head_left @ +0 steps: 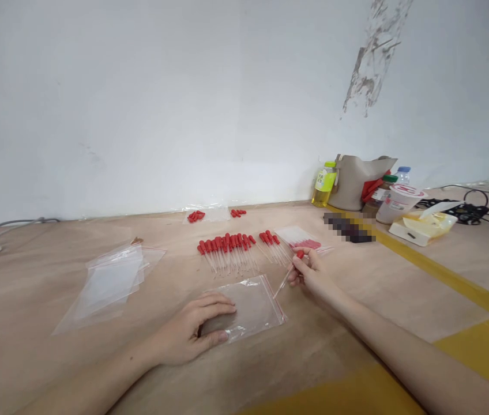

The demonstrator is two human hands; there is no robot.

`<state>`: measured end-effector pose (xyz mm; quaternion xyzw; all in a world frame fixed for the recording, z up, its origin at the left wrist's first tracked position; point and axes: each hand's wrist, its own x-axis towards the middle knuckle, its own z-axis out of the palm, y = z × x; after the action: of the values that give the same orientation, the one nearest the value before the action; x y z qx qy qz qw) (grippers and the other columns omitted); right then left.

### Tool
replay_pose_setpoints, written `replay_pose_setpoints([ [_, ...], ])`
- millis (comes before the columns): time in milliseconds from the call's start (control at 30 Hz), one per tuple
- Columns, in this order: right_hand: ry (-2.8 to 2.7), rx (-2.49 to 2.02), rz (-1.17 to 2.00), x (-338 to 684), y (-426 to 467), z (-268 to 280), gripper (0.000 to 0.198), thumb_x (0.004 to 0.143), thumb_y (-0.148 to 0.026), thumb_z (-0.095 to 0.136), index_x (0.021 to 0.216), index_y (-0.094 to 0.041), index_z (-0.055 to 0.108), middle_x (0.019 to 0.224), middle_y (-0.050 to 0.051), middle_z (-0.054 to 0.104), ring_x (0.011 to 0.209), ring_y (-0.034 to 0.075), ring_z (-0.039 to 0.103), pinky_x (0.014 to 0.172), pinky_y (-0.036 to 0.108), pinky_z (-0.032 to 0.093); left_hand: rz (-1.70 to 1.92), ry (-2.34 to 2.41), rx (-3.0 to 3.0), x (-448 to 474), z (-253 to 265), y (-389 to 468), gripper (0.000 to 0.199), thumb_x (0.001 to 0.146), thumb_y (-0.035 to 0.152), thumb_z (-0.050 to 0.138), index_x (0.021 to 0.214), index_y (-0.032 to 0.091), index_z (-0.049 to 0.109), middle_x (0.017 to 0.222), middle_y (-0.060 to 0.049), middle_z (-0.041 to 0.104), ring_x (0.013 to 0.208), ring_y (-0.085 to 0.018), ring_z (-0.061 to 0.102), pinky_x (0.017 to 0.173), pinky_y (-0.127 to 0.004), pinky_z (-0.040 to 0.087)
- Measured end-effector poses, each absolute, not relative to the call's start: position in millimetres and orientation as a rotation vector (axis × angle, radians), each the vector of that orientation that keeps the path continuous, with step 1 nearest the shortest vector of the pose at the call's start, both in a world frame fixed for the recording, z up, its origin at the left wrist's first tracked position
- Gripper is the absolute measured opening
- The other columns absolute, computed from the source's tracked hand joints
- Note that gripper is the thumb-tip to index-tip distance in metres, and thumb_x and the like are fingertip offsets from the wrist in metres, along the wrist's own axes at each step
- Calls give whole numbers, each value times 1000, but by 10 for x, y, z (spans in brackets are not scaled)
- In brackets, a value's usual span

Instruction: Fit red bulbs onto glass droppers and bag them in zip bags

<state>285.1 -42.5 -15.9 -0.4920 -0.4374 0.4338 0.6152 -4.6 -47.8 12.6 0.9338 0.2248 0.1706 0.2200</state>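
My right hand (311, 274) pinches a dropper with a red bulb (300, 253), its thin clear tube (283, 281) slanting down toward the right end of a clear zip bag (253, 305). That bag lies flat, looking unfilled. At its left end rests my left hand (201, 325), fingers stretched and thumb apart. Behind the bag is a row of several red-bulbed droppers (227, 245), with a smaller group (269, 237) to its right. Partly behind my right hand lies a bag of droppers (303, 237).
Clear zip bags (110, 279) lie stacked at left. Loose red bulbs (196, 216) sit near the wall. At right stand a yellow-labelled bottle (324, 184), a grey-beige bag (354, 178), a lidded cup (400, 204), a tissue pack (424, 225) and black cables (471, 210).
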Motion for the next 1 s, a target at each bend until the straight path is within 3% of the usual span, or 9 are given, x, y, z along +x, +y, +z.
replay_pose_setpoints([
  [200,-915,-1138,888,2887,-401,-137,35,68,-39,57,89,-26,33,62,-6,51,52,13,56,51,30,51,475,618,2581,-49,118,-471,36,82,33,51,118,24,51,119,-7,53,110,-22,47,95,-39,39],
  [600,-909,-1149,927,2885,-380,-185,35,69,-36,58,88,-25,32,60,-8,51,49,11,55,47,28,52,453,626,2581,-49,120,-474,35,82,32,51,117,24,52,119,-7,53,111,-21,47,95,-38,39],
  [900,-796,-1059,1245,2777,-480,-125,16,78,-28,52,87,-22,40,64,-2,57,57,12,61,60,30,52,440,650,2600,-57,109,-466,41,83,32,50,123,24,45,122,-6,51,114,-22,44,97,-39,37],
  [1000,-925,-1086,1416,2800,-526,-45,19,72,-29,60,84,-18,50,70,1,60,64,12,61,66,29,50,438,674,2599,-62,106,-469,44,83,34,50,125,25,42,129,-7,44,117,-23,40,97,-40,36],
])
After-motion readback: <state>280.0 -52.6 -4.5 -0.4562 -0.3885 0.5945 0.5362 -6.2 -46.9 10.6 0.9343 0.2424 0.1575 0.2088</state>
